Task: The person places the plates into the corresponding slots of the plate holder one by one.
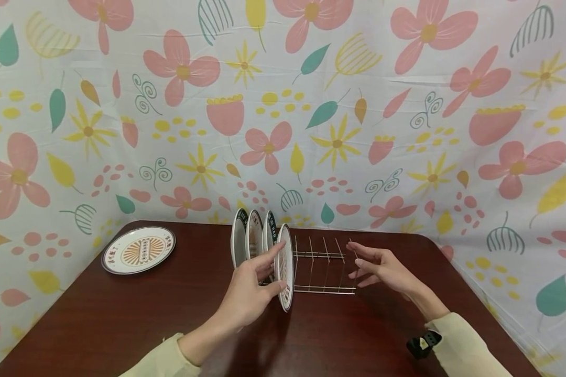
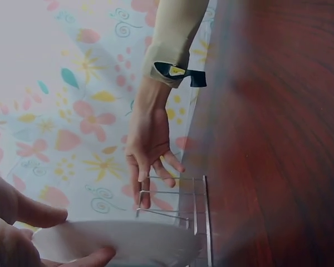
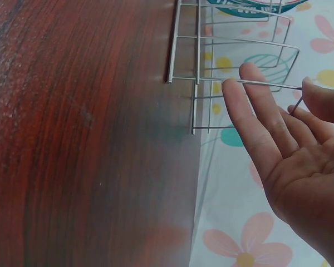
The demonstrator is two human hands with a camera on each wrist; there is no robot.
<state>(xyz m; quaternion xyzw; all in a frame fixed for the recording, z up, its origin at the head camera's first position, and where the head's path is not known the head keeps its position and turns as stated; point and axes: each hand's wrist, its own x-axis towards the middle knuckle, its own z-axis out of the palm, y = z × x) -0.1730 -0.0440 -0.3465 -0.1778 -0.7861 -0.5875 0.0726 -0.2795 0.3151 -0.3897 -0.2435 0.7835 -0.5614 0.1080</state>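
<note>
My left hand [image 1: 252, 285] pinches a white plate [image 1: 285, 269] near its side, with the thumb on the near face and fingers on the other. That plate stands nearly upright at the front of a wire dish rack [image 1: 325, 290], just right of three upright plates [image 1: 239, 238] in its left part. At the rack's right end, my right hand [image 1: 382, 267] touches the end wire. Its fingers are spread and fairly straight, and the right wrist view shows the thumb [image 3: 323, 103] at the wire's corner. Whether the held plate rests in a slot is hard to tell.
Flat on the left of the dark red-brown table [image 1: 170, 324] lies another plate [image 1: 139, 250], with an orange sunburst print. Behind the table hangs a flower-patterned cloth [image 1: 269, 78]. A black band [image 1: 423, 344] is on the right wrist.
</note>
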